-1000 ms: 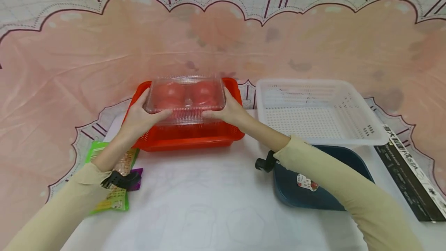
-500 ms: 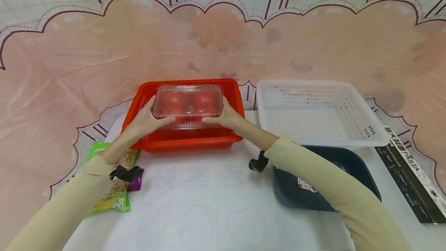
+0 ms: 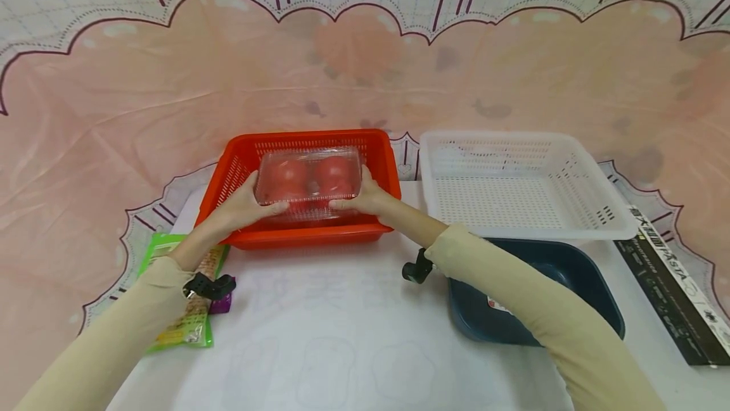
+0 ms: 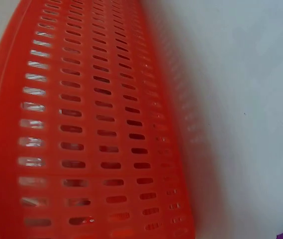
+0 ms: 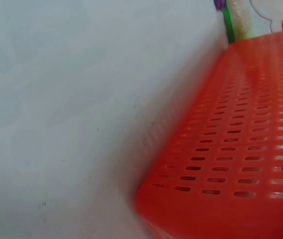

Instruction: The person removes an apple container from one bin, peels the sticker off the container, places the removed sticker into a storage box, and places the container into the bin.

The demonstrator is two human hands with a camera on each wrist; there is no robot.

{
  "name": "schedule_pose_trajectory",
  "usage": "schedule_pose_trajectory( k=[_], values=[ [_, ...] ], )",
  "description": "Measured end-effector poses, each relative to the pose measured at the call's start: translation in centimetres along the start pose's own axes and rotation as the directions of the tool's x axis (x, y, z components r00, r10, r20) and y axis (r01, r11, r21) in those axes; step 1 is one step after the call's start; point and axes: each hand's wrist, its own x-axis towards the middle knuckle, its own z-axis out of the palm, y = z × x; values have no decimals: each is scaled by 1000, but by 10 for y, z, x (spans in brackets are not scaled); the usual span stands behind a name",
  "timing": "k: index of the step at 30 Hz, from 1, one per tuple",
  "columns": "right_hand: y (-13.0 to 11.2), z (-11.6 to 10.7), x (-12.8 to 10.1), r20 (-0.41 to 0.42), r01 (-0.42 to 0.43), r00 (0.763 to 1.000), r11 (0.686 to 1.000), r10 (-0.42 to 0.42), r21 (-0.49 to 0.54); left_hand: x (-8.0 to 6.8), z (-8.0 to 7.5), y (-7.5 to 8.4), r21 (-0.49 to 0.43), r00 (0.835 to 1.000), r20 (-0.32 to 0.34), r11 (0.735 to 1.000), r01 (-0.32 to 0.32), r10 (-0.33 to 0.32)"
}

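Observation:
In the head view, a clear plastic box [image 3: 310,194] with red tomatoes [image 3: 334,173] inside is low within the red slotted basket [image 3: 308,238]. My left hand [image 3: 244,207] grips the box at its left side, thumb along the near edge. The right side is gripped by my right hand [image 3: 367,197], its thumb also on the near edge. Whether the box touches the basket floor cannot be seen. Both wrist views show mainly the outside of the basket wall [image 4: 91,114], and neither hand appears there.
Right of the basket stands a white perforated basket [image 3: 485,199]. A dark blue basin [image 3: 570,271] sits before it, partly behind my right sleeve. A black pasta box [image 3: 667,297] lies far right. A green packet [image 3: 194,328] and a purple packet [image 3: 222,303] lie under my left forearm.
Both hands have lowered the box of tomatoes from above the red basket's back rim down into it, bringing it slightly nearer. The other things stay in place.

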Motion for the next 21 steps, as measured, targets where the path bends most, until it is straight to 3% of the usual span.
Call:
schedule_pose_trajectory(
  k=[6, 10, 13, 17, 21],
  values=[
    [0, 0, 0, 15, -34, 999, 994, 35, -104, -1, 1, 2, -17, 999, 53, 1000, -5, 6],
    [1, 2, 1, 1, -21, 1000, 994, 21, -111, -2, 1, 3, -14, 999, 52, 1000, -7, 8],
    [1, 4, 0, -29, 3, 1000, 980, -8, -198, -4, 2, 3, 5, 999, 45, 1000, -14, 14],
    [-2, 5, -3, -75, 53, 993, 917, -90, -397, -5, 2, 6, 50, 997, 21, 996, -71, 70],
    [-10, 0, -11, -98, 123, 974, 837, -206, -533, -8, -3, 20, 175, 993, -25, 979, -105, 111]
  ],
)
